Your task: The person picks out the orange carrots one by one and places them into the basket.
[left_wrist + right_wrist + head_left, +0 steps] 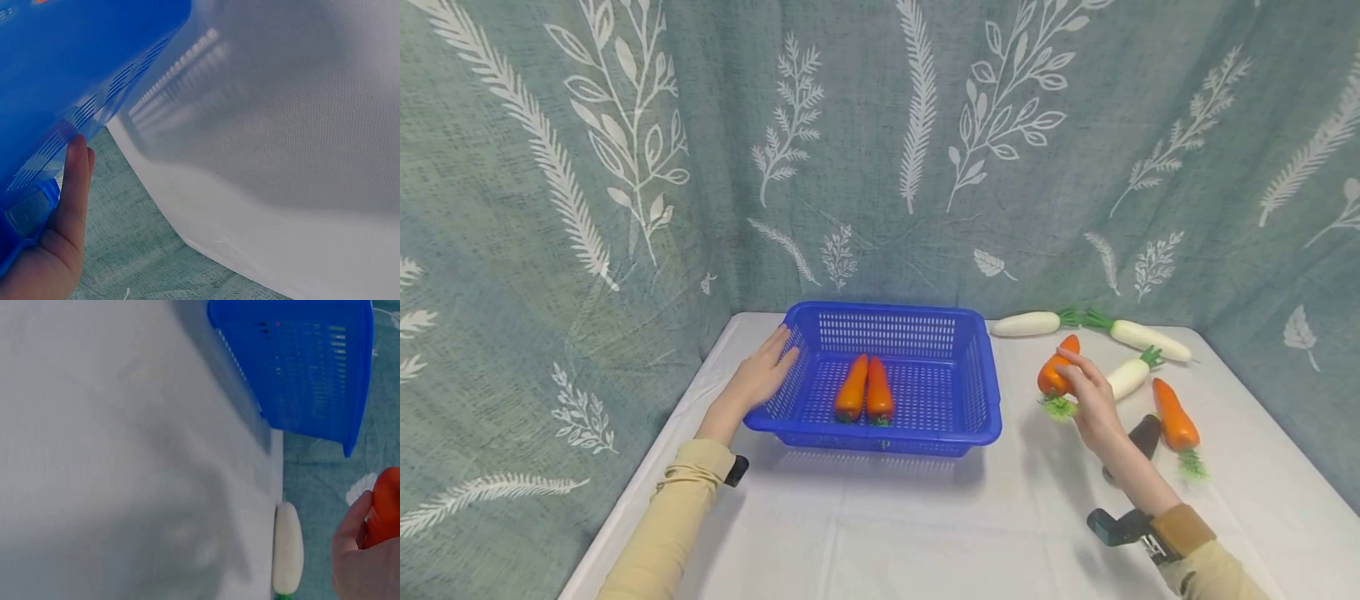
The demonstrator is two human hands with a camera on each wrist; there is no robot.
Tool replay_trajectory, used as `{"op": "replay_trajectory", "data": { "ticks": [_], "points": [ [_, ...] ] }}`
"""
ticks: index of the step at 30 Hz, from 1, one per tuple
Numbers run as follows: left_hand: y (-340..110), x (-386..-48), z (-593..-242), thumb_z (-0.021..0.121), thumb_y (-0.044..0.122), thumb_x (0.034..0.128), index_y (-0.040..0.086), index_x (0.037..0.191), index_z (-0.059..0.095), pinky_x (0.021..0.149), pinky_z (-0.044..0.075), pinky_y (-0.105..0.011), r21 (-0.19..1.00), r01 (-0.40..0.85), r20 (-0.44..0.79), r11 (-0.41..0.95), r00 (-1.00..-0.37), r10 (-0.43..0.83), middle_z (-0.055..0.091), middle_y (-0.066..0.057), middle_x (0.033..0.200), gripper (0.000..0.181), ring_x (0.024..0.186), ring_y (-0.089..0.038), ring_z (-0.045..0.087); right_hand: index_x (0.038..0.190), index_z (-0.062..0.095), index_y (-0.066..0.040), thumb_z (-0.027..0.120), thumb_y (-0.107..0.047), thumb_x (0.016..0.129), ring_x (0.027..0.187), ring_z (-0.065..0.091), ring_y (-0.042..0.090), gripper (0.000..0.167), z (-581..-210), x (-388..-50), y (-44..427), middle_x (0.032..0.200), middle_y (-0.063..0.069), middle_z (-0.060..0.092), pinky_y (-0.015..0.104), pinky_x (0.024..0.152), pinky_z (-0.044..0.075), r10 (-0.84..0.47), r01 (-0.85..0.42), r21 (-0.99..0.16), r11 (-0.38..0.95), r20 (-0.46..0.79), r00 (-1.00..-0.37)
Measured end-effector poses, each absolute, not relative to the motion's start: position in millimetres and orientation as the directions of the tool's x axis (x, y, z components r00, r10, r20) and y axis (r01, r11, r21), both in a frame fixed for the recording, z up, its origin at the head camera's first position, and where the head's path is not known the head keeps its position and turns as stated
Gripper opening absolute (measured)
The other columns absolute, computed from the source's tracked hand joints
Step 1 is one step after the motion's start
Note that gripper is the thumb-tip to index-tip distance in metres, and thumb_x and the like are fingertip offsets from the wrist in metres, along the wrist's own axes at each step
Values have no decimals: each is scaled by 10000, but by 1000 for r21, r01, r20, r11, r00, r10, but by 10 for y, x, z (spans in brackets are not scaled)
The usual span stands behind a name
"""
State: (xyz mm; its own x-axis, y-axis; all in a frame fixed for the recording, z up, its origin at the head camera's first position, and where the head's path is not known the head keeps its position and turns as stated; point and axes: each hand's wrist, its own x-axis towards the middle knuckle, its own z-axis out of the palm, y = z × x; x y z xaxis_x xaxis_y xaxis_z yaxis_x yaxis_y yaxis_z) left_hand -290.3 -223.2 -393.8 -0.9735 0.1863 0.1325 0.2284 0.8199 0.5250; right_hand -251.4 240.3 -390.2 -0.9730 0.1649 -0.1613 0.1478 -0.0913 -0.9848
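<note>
My right hand (1092,402) grips an orange carrot (1060,367) above the table, right of the blue basket (880,436). The carrot's tip points up and its green leaves hang below. In the right wrist view, the fingers are round the carrot (386,509). My left hand (758,375) rests at the basket's left rim with its fingers extended. In the left wrist view, straight fingers (76,181) lie against the perforated wall. Two carrots, one on the left (852,390) and one on the right (878,390), lie side by side in the basket.
White radishes lie at the back right: one beside the basket (1026,324), one farther right (1150,340), one behind my right hand (1127,378). Another carrot (1176,417) lies on the right of the white table (880,533). My forearm partly hides a dark elongated thing (1145,435). A patterned curtain (880,167) stands behind.
</note>
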Motion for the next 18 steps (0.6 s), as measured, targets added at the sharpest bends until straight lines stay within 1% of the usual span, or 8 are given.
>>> {"op": "replay_trajectory", "data": {
  "ticks": [3,6,10,12,18],
  "points": [
    [-2231,-2907,-3942,291,266,1076,-103,1493,238,1139,169,-610,524,230,134,820,-973,188,173,-256,1573,559,1430,-437,187,1493,385,-111,457,-176,1020,1053,462,58,483,-3915,-2519,2361,1258,-83,432,184,936,405,143,152,-981,-117,-169,-975],
    [-2232,-2908,-3941,291,265,1076,-103,1493,235,1140,167,-608,525,227,129,820,-974,187,172,-257,1573,559,1432,-434,180,1486,392,-110,457,-173,1019,1052,461,67,475,-3924,-2524,2319,1254,-77,428,206,950,398,130,150,-979,-135,-168,-977],
    [-2234,-2904,-3941,291,264,1076,-105,1494,230,1149,162,-591,529,224,124,819,-975,186,169,-259,1573,560,1434,-432,175,1435,472,-152,480,-169,1014,1015,493,65,421,-3921,-2514,2265,1222,-73,455,249,960,394,119,134,-978,-162,-154,-981],
    [-2234,-2904,-3941,293,261,1076,-106,1493,232,1150,162,-586,530,225,126,817,-974,186,170,-261,1572,559,1433,-434,179,1396,512,-176,495,-181,1013,996,506,63,383,-3916,-2504,2238,1199,-80,471,280,967,375,116,125,-979,-163,-145,-983],
    [-2239,-2911,-3940,296,266,1075,-105,1492,237,1152,169,-578,530,227,130,817,-974,187,172,-260,1572,561,1428,-440,186,1339,565,-206,533,-211,1007,994,518,73,333,-3897,-2493,2134,1205,-78,492,350,995,338,95,112,-979,-168,-129,-987]
  ]
}}
